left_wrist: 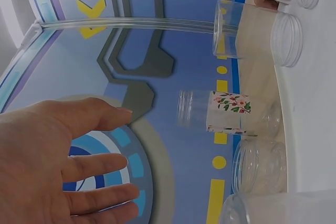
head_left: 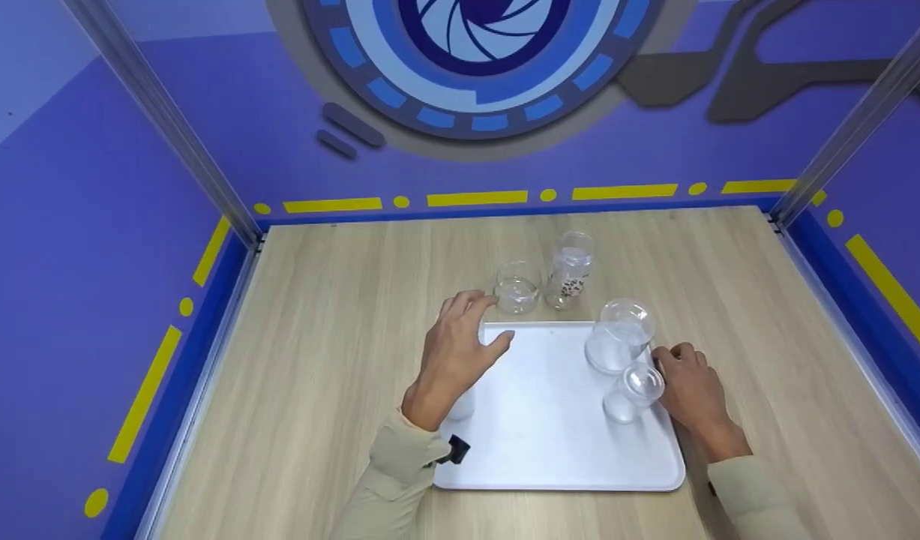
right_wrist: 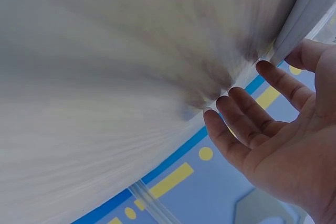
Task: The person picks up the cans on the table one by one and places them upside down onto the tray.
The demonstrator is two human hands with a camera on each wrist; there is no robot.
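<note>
My left hand hovers over the left side of a white tray, its fingers loosely bent and nothing between them. Under that forearm, mostly hidden, stands a clear glass vessel. At the tray's right edge my right hand rests with relaxed fingers; the right wrist view has its fingertips on the tabletop and its thumb beside the tray rim. Just left of this hand, a large clear glass jar and a smaller glass vessel stand on the tray.
Behind the tray, on the wooden table, stand a short clear glass and a tall glass bottle with a floral print. Blue-purple panels with yellow marks wall in the table at the back and both sides.
</note>
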